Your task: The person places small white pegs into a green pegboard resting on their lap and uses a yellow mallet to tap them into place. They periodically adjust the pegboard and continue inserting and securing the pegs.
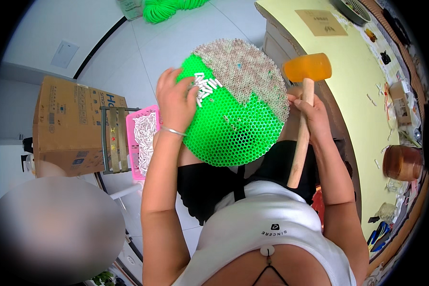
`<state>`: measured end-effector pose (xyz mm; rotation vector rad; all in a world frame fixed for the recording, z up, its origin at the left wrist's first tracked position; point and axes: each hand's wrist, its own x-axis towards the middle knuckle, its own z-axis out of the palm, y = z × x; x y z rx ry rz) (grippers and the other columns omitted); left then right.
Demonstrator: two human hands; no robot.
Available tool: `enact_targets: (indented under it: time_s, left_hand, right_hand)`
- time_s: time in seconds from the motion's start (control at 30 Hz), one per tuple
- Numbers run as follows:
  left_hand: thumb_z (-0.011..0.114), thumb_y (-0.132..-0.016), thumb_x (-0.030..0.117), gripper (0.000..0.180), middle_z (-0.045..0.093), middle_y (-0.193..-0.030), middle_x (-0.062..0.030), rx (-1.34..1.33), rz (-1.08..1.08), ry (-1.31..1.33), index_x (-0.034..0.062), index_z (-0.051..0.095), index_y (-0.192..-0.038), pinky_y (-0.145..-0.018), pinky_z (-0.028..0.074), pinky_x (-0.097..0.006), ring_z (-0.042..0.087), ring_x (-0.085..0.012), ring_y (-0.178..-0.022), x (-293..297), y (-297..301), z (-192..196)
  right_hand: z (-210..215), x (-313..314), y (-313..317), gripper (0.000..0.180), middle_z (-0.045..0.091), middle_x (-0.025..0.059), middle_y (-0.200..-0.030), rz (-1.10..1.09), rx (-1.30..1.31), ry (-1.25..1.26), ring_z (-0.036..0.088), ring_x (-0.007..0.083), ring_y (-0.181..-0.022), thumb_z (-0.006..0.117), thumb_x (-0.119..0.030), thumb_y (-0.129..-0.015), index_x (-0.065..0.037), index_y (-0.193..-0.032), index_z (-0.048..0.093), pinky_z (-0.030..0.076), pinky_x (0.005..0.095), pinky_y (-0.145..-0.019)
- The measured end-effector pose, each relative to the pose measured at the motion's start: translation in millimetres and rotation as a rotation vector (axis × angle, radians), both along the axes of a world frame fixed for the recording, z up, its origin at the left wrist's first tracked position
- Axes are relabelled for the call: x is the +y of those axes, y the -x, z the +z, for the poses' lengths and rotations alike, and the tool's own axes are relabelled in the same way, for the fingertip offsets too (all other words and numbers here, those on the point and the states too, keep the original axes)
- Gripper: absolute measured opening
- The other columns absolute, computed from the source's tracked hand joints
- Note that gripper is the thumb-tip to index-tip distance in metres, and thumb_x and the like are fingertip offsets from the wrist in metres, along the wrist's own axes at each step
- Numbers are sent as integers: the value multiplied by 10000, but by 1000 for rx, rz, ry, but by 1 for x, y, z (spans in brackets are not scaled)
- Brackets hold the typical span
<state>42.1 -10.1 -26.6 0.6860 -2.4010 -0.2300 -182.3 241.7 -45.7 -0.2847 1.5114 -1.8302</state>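
Observation:
A round green honeycomb disc [233, 138] of many small tubes rests over my lap. Its far right part is covered with pale, clear-looking tube ends [243, 66]. Loose white cylinders [206, 88] lie in a small heap on the green part. My left hand [175, 102] is over the disc's left edge beside this heap, fingers bent and apart, with nothing visible in them. My right hand [317, 117] is closed at the disc's right rim, with the wooden handle of an orange-headed mallet [308, 67] running across it. The handle hides part of its fingers.
A pink basket [134, 164] full of white cylinders stands at my left, next to a folding chair [113, 138] and a large cardboard box [74, 126]. A pale yellow table [357, 119] with a brown jar [402, 163] runs along my right. Green coils [159, 10] lie on the floor ahead.

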Motion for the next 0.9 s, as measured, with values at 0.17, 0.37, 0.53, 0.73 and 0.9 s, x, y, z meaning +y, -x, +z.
enact_targets:
  time_s: [0.17,0.37,0.53,0.73,0.9]
  left_hand:
    - [809,-639,119,205,676,-862,-56,-193,-161,-3,93,710,-817,-837,466,-453,592,-296,-967,11,40,9]
    - [796,-651,113,189,648,-819,-59,-231,-210,41,96,675,-794,-781,467,-435,602,-294,-919,14,48,2]
    - [770,-673,67,193,644,-862,-72,-215,-309,169,76,662,-834,-742,485,-415,607,-300,-871,12,43,-1]
    - [708,-709,82,123,604,-878,-85,-296,-509,323,72,617,-792,-725,485,-400,594,-287,-838,4,44,7]
    - [687,-719,45,109,579,-788,-86,-384,-540,299,57,593,-773,-708,481,-412,585,-296,-785,4,42,7]
  right_hand:
    - [29,27,19,183,614,95,-769,136,77,-110,531,104,-476,629,-60,-859,-19,-989,506,428,227,-429]
    - [66,62,26,209,534,23,-701,341,123,-218,499,85,-449,658,-42,-828,-6,-980,519,422,223,-427]
    - [78,66,8,208,537,21,-683,474,32,-241,517,88,-458,669,-11,-814,3,-963,524,415,231,-427]
    - [71,53,-1,218,534,15,-680,496,162,-317,525,87,-478,657,-30,-848,28,-1023,541,418,232,-453]
    - [65,56,0,224,539,18,-702,531,142,-299,534,87,-495,660,-45,-864,26,-1040,541,430,236,-465]
